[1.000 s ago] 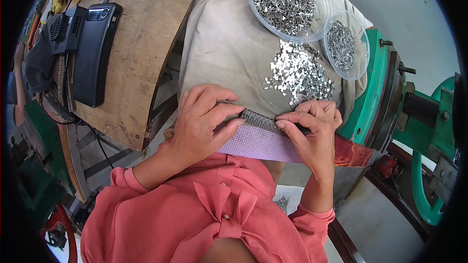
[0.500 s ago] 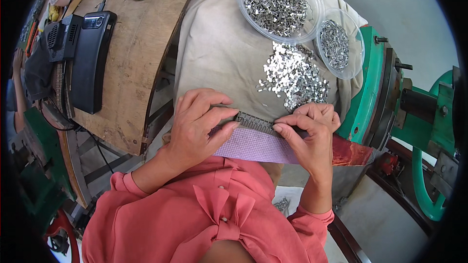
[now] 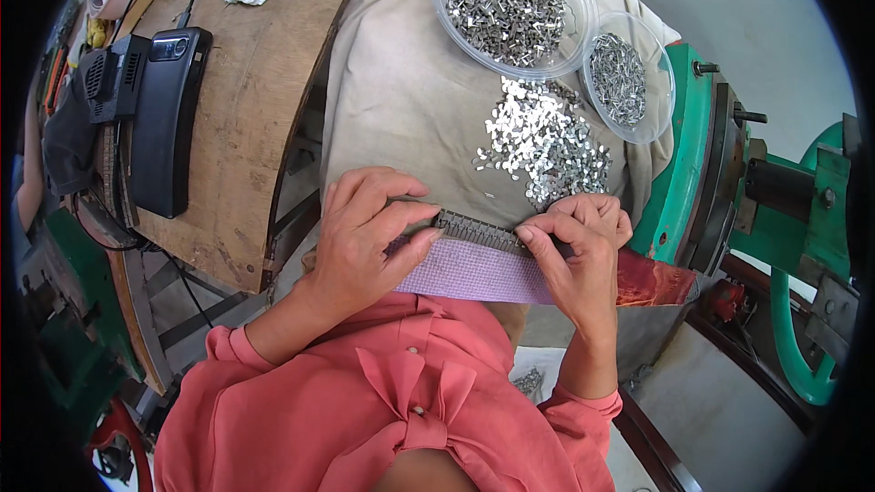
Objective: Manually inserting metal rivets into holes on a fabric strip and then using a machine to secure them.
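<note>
Your left hand (image 3: 369, 241) and right hand (image 3: 579, 251) each close their grip on an end of the lilac woven strip (image 3: 474, 273) with its dark metal-toothed edge, held over the beige cloth (image 3: 401, 100) just below the loose silver metal pieces (image 3: 542, 141).

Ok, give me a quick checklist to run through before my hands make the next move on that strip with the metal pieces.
1. Left hand pinching the strip's left end: ok.
2. Right hand pinching its right end: ok.
3. Purple strip flat between both hands: ok.
4. Row of metal pieces along its top edge complete: cannot tell, the ends are hidden by fingers.
5. Loose pile of metal pieces on the cloth just beyond the hands: ok.
6. Large bowl and small bowl stocked: ok.
</note>
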The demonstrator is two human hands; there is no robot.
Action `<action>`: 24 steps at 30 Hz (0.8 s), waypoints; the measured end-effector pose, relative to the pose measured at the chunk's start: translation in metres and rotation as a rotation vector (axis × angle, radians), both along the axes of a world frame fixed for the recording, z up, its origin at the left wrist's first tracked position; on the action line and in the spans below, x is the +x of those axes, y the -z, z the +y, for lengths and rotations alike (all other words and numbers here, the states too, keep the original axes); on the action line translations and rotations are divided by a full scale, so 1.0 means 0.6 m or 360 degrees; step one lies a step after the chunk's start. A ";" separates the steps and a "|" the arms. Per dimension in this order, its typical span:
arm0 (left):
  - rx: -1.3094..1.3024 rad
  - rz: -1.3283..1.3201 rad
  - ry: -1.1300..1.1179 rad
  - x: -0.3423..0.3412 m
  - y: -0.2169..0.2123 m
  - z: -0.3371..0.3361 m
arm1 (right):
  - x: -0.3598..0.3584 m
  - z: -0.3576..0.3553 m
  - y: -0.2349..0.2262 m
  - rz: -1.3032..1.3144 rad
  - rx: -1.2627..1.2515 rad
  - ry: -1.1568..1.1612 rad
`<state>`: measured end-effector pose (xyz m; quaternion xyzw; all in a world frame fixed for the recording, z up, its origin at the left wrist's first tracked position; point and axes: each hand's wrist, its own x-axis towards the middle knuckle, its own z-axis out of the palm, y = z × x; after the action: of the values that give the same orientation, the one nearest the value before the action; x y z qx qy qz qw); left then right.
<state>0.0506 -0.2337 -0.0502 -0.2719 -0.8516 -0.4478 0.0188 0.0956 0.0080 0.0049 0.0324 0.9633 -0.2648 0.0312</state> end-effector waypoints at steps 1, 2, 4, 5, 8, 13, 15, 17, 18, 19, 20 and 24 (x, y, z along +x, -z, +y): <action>0.0001 -0.0002 0.0000 0.000 -0.001 0.000 | 0.000 0.002 0.000 -0.0016 -0.0021 -0.0001; 0.0001 -0.0001 0.0000 0.000 -0.001 0.000 | 0.000 0.004 0.000 -0.0031 -0.0041 -0.0002; 0.0008 -0.0005 0.0004 0.001 -0.001 0.000 | 0.000 0.008 -0.001 -0.0042 -0.0061 -0.0008; 0.0008 -0.0004 0.0003 0.001 -0.001 0.000 | 0.000 0.010 -0.001 -0.0053 -0.0082 -0.0015; 0.0013 0.0020 0.0008 0.001 0.000 0.000 | -0.005 0.009 -0.008 -0.0102 -0.0072 -0.0057; 0.0022 0.0023 0.0010 0.002 0.001 -0.002 | -0.011 0.007 -0.009 -0.0060 -0.0084 -0.0048; 0.0020 0.0029 0.0011 0.002 0.000 -0.002 | -0.017 0.004 -0.009 -0.0012 -0.0086 -0.0033; 0.0012 0.0033 0.0010 0.002 -0.001 -0.002 | -0.027 -0.003 -0.009 0.0124 -0.0007 -0.0041; 0.0006 0.0027 0.0011 0.002 -0.001 -0.002 | -0.032 -0.007 -0.008 0.0131 -0.0008 -0.0045; 0.0003 0.0019 0.0015 0.002 -0.001 -0.002 | -0.038 -0.011 -0.007 0.0165 0.0000 -0.0069; 0.0004 0.0024 0.0015 0.002 -0.001 -0.003 | -0.044 -0.016 -0.007 0.0200 0.0008 -0.0092; 0.0022 0.0010 0.0025 0.002 -0.001 -0.002 | -0.059 -0.028 0.002 0.0206 0.0063 -0.0279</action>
<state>0.0516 -0.2347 -0.0496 -0.2798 -0.8463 -0.4528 0.0199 0.0603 -0.0091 0.0036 -0.0687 0.9674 -0.2436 -0.0086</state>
